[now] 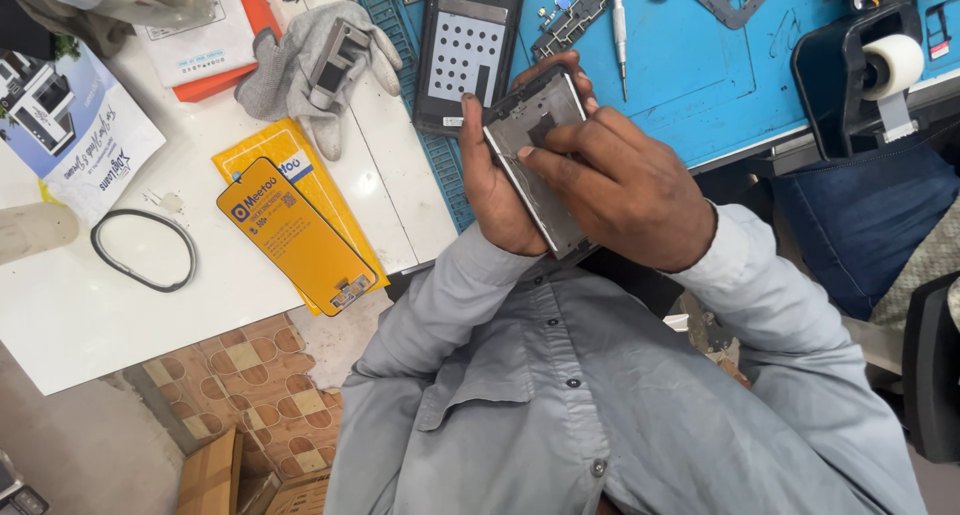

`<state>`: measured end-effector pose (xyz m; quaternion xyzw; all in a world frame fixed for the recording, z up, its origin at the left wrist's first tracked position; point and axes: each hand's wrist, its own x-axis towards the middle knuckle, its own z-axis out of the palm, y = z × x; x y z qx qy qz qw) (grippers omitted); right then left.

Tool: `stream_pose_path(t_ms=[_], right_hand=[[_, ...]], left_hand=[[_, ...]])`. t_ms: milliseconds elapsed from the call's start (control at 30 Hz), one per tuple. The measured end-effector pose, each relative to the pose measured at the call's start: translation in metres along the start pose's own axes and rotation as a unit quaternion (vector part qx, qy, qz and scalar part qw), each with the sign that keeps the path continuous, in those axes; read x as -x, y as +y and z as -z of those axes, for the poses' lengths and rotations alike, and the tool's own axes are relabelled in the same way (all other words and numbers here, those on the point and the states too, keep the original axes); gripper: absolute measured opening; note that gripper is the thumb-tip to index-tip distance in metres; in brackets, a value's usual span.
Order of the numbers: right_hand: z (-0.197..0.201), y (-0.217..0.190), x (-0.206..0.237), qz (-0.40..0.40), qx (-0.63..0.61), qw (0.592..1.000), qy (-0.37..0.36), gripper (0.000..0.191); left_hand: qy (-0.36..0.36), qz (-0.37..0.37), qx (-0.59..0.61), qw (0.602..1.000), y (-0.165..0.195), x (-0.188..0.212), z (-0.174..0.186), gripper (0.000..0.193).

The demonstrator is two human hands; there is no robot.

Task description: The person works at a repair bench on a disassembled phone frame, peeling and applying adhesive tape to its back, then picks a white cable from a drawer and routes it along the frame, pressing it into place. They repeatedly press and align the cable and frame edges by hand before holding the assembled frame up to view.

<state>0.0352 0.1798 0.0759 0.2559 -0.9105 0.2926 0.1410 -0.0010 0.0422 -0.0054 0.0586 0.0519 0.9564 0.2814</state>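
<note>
A grey metal phone frame (532, 145) is held up over my lap, tilted, with its inner side facing me. My left hand (492, 190) grips it along its left edge, thumb on the top corner. My right hand (625, 187) covers its right side, with fingertips pressing on a small dark part in the frame's middle. The frame's lower end is hidden behind my hands.
On the blue mat (690, 65) lie a black phone housing (468, 50), a screwdriver (618, 20) and small parts. A grey glove (300, 70), yellow packets (290, 230), a black ring (143, 250) and a leaflet lie on the white table. A tape dispenser (880, 70) stands right.
</note>
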Motion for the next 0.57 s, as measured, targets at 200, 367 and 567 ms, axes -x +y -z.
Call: stream_pose_path(t_ms=[200,367,567], right_hand=[[0.008,0.003,0.011,0.039,0.009,0.999,-0.037,0.041],[0.008,0.002,0.019,0.057,0.010,0.997,-0.050,0.046],[0.007,0.001,0.029,0.067,0.031,0.995,-0.074,0.046]], left_hand=[[0.010,0.009,0.016,1.000,-0.002,-0.002,0.001,0.082],[0.018,0.017,0.025,0.999,-0.002,-0.001,0.002,0.082],[0.017,0.026,0.040,0.999,-0.001,0.008,0.014,0.084]])
